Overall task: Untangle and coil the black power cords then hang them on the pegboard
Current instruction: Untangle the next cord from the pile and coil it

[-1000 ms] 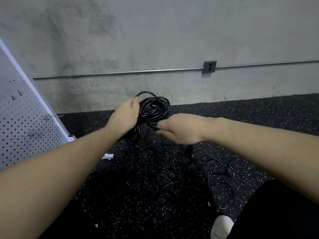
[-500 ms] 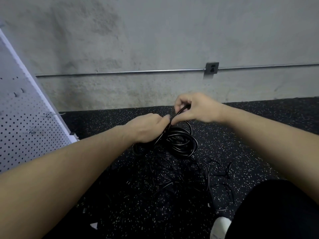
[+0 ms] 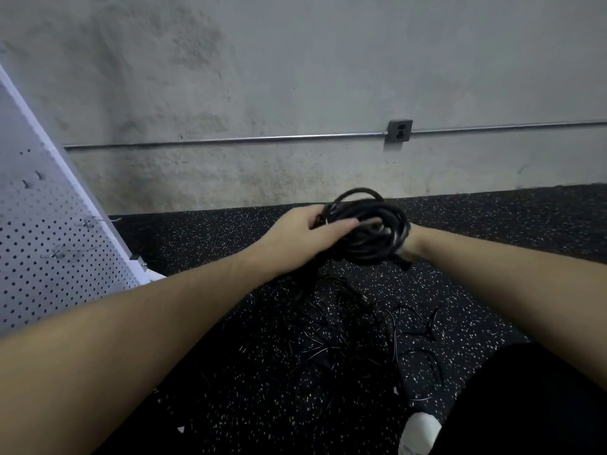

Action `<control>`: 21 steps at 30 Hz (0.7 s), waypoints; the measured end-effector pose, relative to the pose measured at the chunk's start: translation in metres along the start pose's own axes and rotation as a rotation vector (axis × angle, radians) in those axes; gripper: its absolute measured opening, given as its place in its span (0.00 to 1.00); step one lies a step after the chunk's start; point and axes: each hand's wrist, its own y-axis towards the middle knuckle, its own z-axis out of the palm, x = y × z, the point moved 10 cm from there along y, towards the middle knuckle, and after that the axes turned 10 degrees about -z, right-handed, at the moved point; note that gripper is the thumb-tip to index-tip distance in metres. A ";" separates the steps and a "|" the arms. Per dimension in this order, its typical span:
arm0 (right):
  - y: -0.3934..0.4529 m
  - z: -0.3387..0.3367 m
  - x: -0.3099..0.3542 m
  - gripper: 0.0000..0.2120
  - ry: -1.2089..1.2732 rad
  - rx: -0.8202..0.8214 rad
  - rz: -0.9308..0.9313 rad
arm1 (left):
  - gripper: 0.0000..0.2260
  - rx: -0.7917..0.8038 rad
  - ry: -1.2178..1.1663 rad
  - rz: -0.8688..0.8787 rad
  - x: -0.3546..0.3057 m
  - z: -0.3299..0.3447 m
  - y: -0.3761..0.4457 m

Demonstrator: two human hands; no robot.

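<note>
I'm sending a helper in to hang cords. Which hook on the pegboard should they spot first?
Find the white perforated metal pegboard leaning at far left against the grey concrete wall. Near its right edge, the long silver wire hook juts out, higher than the other silver hook.

Dim, flat light; soft focus; wide-angle bending at edges.

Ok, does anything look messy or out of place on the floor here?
Yes. Below the coiled cord held by the left hand and right hand, a tangle of loose black cords sprawls across the speckled floor. The pegboard hooks carry no cords.
</note>
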 end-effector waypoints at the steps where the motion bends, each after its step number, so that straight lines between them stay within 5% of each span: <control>1: -0.001 0.006 -0.004 0.19 -0.027 0.028 0.024 | 0.10 -0.054 -0.032 -0.011 0.001 -0.008 0.001; 5: 0.004 0.017 0.004 0.23 -0.043 0.027 0.005 | 0.20 -0.215 -0.111 -0.103 0.012 -0.036 0.006; 8: 0.006 0.012 0.009 0.20 -0.017 -0.020 -0.031 | 0.10 -0.222 -0.115 -0.072 0.010 -0.042 0.008; 11: 0.005 0.013 0.009 0.08 0.226 -0.063 -0.020 | 0.08 -0.327 -0.030 -0.092 0.008 -0.057 0.005; 18: 0.012 0.023 0.033 0.30 0.602 -0.070 -0.091 | 0.09 -0.435 0.015 -0.098 0.013 -0.075 0.003; 21: 0.016 0.018 0.040 0.32 0.675 -0.211 -0.095 | 0.09 -0.463 -0.017 -0.060 0.007 -0.076 0.002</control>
